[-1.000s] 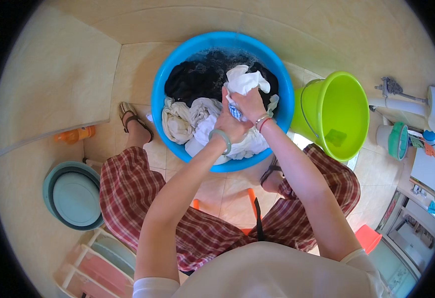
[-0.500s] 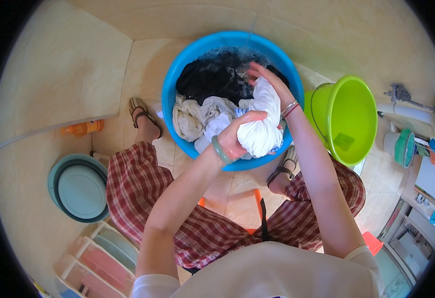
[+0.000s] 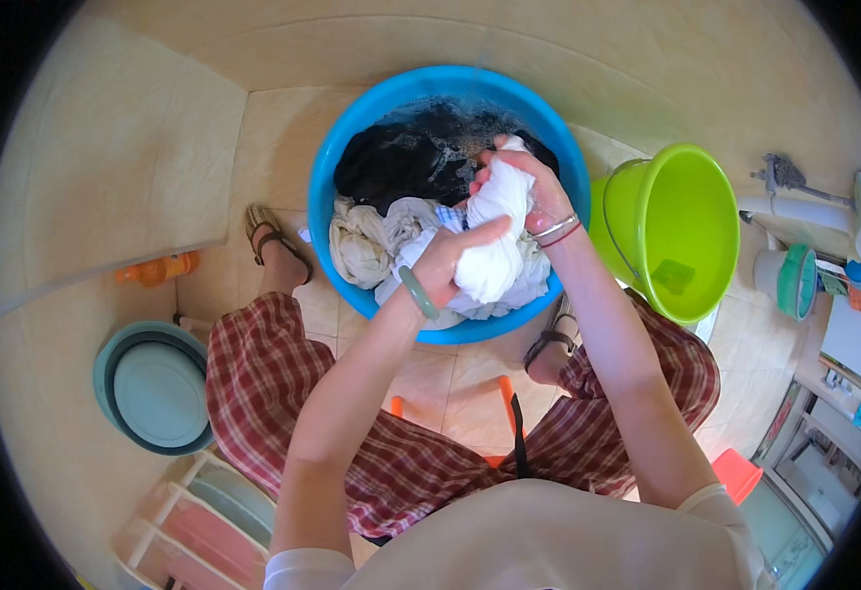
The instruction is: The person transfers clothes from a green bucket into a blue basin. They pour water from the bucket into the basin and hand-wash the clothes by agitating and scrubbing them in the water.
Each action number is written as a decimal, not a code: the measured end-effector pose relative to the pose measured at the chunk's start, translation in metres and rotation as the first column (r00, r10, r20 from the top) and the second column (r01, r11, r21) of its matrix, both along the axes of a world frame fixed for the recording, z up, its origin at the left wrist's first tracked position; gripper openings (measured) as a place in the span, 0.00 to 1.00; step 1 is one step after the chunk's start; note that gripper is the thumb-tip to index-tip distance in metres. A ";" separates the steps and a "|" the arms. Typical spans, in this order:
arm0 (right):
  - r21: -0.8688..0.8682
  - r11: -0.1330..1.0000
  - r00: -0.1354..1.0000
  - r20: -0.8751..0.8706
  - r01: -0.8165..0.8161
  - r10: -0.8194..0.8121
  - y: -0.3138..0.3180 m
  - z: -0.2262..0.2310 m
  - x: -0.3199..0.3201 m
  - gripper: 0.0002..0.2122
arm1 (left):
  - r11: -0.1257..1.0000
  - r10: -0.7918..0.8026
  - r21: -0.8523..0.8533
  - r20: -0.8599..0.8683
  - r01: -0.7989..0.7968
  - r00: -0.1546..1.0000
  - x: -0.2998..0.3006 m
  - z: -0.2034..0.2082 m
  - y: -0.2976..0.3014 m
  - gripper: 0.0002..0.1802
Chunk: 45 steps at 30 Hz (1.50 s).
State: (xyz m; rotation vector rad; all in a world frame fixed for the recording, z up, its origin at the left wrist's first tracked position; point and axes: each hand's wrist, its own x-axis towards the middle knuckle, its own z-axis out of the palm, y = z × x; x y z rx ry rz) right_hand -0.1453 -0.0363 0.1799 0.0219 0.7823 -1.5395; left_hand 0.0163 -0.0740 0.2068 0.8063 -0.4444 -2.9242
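Between my hands, over the near right part of a large blue tub, is a bunched white cloth; what garment it is does not show. My left hand, with a green bangle above it, grips the near end. My right hand is wrapped round the far end, wearing a silver bracelet and a red cord. Black clothing lies in foamy water at the tub's far side. Cream and white clothes are heaped at its near left.
A lime green bucket leans tilted right of the tub. Grey-green basins and a white rack stand at the left. An orange bottle lies by the left wall. Legs of an orange stool show between my knees.
The white cloth has moved slightly left and nearer, and looks more tightly bunched. My right hand's fingers, spread before, have curled round its far end.
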 end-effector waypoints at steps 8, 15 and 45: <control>-0.057 0.994 0.983 -0.165 -0.094 0.083 -0.011 0.016 0.003 0.19 | 0.454 0.075 -0.831 0.394 0.320 0.916 -0.009 0.001 0.009 0.48; 0.145 0.988 0.923 -0.384 0.047 0.013 -0.018 0.017 0.018 0.09 | 0.219 0.091 -0.762 0.638 0.610 0.764 -0.011 -0.009 0.008 0.46; 0.428 0.904 0.855 -0.464 -0.012 0.231 0.020 0.016 0.006 0.43 | 0.679 0.356 -0.729 0.220 -0.089 0.908 -0.003 -0.032 -0.010 0.24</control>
